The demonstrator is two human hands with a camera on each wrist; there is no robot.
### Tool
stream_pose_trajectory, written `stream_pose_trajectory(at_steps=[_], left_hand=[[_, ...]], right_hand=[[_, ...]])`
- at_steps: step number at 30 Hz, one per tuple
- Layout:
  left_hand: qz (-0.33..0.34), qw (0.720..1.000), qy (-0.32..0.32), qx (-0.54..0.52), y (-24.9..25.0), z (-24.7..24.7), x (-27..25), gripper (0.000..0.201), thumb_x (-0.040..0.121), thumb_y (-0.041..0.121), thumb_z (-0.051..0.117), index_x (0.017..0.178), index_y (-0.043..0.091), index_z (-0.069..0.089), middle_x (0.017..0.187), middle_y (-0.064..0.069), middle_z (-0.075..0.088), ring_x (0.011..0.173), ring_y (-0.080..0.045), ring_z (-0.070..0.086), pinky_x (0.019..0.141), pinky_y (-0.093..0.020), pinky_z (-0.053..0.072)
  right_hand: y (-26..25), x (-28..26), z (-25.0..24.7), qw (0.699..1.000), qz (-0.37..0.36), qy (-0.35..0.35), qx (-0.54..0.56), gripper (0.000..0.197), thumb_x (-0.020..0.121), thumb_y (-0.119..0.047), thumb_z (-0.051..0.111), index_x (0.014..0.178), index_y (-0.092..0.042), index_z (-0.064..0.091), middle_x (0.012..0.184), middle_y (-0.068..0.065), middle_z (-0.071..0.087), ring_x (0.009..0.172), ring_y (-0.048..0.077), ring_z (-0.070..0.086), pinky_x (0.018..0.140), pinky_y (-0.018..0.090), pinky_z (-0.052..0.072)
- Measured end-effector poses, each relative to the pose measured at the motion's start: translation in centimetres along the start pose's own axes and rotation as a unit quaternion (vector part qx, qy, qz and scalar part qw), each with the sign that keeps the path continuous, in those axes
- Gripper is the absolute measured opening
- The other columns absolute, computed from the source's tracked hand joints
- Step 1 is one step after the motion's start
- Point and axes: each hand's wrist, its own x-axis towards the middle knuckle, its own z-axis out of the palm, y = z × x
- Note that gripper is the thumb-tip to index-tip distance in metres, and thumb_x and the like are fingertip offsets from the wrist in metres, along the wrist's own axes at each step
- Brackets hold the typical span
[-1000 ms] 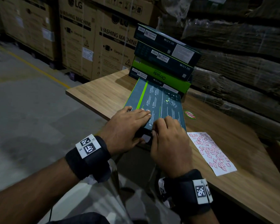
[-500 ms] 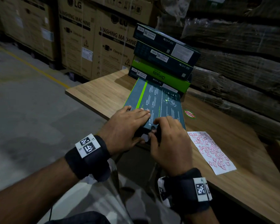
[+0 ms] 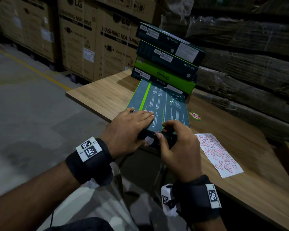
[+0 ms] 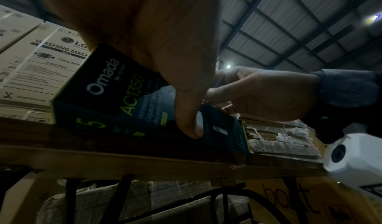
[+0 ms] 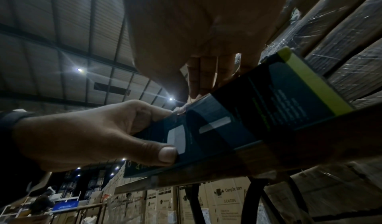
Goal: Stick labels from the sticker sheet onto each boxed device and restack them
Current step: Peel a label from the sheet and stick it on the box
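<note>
A dark grey box with a green stripe (image 3: pixel 165 105) lies flat on the wooden table (image 3: pixel 103 95), its near end at the table edge. My left hand (image 3: pixel 140 129) grips that end, fingers flat on top and the thumb (image 4: pixel 190 126) pressed on the near face beside a white label (image 3: pixel 149 140). My right hand (image 3: pixel 162 130) is arched over the same end, curled fingertips and thumb pinching the top near edge (image 5: pixel 206 80). I cannot tell whether a sticker is under them. The sticker sheet (image 3: pixel 218 154) with red labels lies to the right. A stack of boxes (image 3: pixel 167 54) stands behind.
A round red-and-green sticker (image 3: pixel 195 116) sits on the table right of the box. Large washing-machine cartons (image 3: pixel 93 44) stand beyond the table's far left. Plastic-wrapped flat cardboard stacks (image 3: pixel 249 64) wall off the right side. Concrete floor lies left of the table.
My right hand's fingers have lifted from lying on the box top and curled up at the near edge, uncovering the near face. The left hand and the box have stayed put.
</note>
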Motion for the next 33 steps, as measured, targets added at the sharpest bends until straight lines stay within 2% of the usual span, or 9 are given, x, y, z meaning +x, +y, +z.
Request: stream_pose_trajectory(at_steps=[5, 13, 18, 22, 26, 33], left_hand=[[0.009, 1.0, 0.007, 0.004, -0.1, 0.1, 0.0, 0.096, 0.069, 0.047, 0.097, 0.148, 0.007, 0.061, 0.154, -0.007, 0.062, 0.143, -0.025, 0.059, 0.115, -0.049, 0.047], [0.003, 1.0, 0.002, 0.006, 0.0, -0.1, 0.0, 0.097, 0.071, 0.049, 0.095, 0.151, 0.008, 0.058, 0.158, -0.006, 0.059, 0.146, -0.025, 0.056, 0.118, -0.048, 0.043], [0.004, 1.0, 0.001, 0.007, -0.1, 0.0, 0.0, 0.095, 0.073, 0.049, 0.094, 0.151, 0.009, 0.058, 0.158, -0.005, 0.059, 0.147, -0.024, 0.055, 0.118, -0.047, 0.043], [0.003, 1.0, 0.0, 0.008, 0.0, 0.0, -0.1, 0.093, 0.075, 0.05, 0.092, 0.152, 0.009, 0.058, 0.158, -0.005, 0.058, 0.147, -0.023, 0.055, 0.119, -0.047, 0.042], [0.001, 1.0, 0.001, 0.011, 0.1, -0.1, -0.1, 0.093, 0.075, 0.05, 0.092, 0.152, 0.01, 0.058, 0.158, -0.005, 0.058, 0.147, -0.023, 0.055, 0.119, -0.047, 0.042], [0.001, 1.0, 0.0, 0.014, 0.1, -0.1, -0.1, 0.095, 0.075, 0.052, 0.092, 0.153, 0.01, 0.057, 0.159, -0.005, 0.058, 0.147, -0.023, 0.055, 0.119, -0.047, 0.042]], right_hand=[[0.0, 0.1, 0.4, 1.0, -0.015, 0.003, -0.022, 0.03, 0.085, -0.02, 0.082, 0.11, -0.021, 0.066, 0.097, -0.008, 0.069, 0.091, 0.019, 0.064, 0.08, 0.039, 0.053], [0.3, -0.2, -0.1, 0.999, -0.02, -0.034, -0.029, 0.046, 0.081, -0.013, 0.082, 0.122, -0.022, 0.063, 0.105, -0.01, 0.068, 0.098, 0.017, 0.063, 0.086, 0.038, 0.052], [0.7, -1.7, -0.4, 0.997, -0.069, -0.005, -0.025, 0.033, 0.084, -0.005, 0.08, 0.114, -0.014, 0.07, 0.109, -0.001, 0.07, 0.1, 0.025, 0.066, 0.088, 0.039, 0.052], [0.7, -2.6, -0.2, 0.996, -0.093, 0.007, -0.016, 0.03, 0.087, -0.002, 0.077, 0.114, -0.015, 0.078, 0.115, -0.001, 0.071, 0.107, 0.022, 0.067, 0.093, 0.036, 0.052], [0.8, -2.6, 0.2, 0.996, -0.088, 0.002, -0.022, 0.035, 0.087, -0.002, 0.074, 0.119, -0.017, 0.077, 0.114, 0.0, 0.069, 0.106, 0.024, 0.066, 0.089, 0.042, 0.053], [0.0, -2.1, 0.2, 0.995, -0.069, -0.018, -0.064, 0.032, 0.085, -0.01, 0.071, 0.115, -0.022, 0.072, 0.104, -0.002, 0.061, 0.098, 0.027, 0.061, 0.081, 0.047, 0.05]])
